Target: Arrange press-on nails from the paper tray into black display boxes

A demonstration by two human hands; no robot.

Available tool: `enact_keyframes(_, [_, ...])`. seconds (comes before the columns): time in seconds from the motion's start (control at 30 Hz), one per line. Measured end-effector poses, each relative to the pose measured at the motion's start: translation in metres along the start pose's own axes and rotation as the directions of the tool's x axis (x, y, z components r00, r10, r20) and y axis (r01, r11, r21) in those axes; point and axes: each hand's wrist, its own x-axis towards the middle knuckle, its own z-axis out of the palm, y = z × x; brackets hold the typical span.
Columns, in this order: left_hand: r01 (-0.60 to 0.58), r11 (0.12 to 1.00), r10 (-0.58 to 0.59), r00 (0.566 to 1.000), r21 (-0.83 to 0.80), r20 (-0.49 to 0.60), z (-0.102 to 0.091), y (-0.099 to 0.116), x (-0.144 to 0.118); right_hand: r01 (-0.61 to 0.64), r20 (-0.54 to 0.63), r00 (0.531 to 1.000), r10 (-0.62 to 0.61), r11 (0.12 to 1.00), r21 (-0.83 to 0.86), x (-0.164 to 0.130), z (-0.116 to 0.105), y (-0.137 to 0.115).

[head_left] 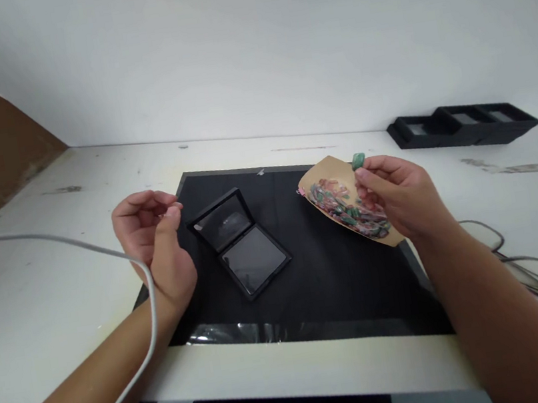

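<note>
A green stone [358, 160] sits pinched in the grip of my right hand [400, 199], raised just above the tan paper [330, 175] heaped with green and pink stones [348, 206], which that same hand holds up over the black mat [329, 266]. My left hand [156, 242] hovers loosely curled and empty beside the open black case [239, 243], whose two halves look bare, so filling seems barely started. A cable [105, 253] crosses my left wrist; black trays [462, 125] sit far right on the tabletop [35, 297].

Glossy black plastic case [239, 243] on matt black mat [340, 271]; tan paper sheet [331, 182]; scuffed white tabletop [35, 297].
</note>
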Motion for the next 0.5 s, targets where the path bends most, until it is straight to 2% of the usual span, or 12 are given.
enact_keyframes(0.13, [-0.056,0.997,0.055,0.998,0.06,0.021,-0.003,-0.006,0.0,-0.013,0.228,0.974,-0.016,0.992,0.126,-0.022,0.022,-0.013])
enact_keyframes(0.23, [-0.085,0.99,0.081,0.996,0.113,0.037,-0.006,-0.01,-0.002,-0.023,0.321,0.945,-0.06,0.968,0.25,-0.039,0.044,-0.021])
enact_keyframes(0.3, [-0.144,0.976,0.133,0.988,0.16,0.078,-0.007,-0.011,-0.002,-0.064,0.365,0.929,-0.059,0.947,0.316,-0.049,0.057,-0.023])
enact_keyframes(0.37, [-0.241,0.949,0.21,0.964,0.203,0.161,-0.008,-0.009,-0.002,-0.112,0.398,0.916,-0.051,0.92,0.374,-0.057,0.067,-0.022])
enact_keyframes(0.43, [-0.362,0.909,0.312,0.92,0.206,0.236,-0.01,-0.007,-0.002,-0.165,0.44,0.897,-0.041,0.893,0.42,-0.065,0.075,-0.019])
enact_keyframes(0.5, [-0.425,0.885,0.368,0.888,0.187,0.277,-0.013,-0.005,-0.002,-0.218,0.495,0.868,-0.023,0.88,0.423,-0.071,0.08,-0.017])
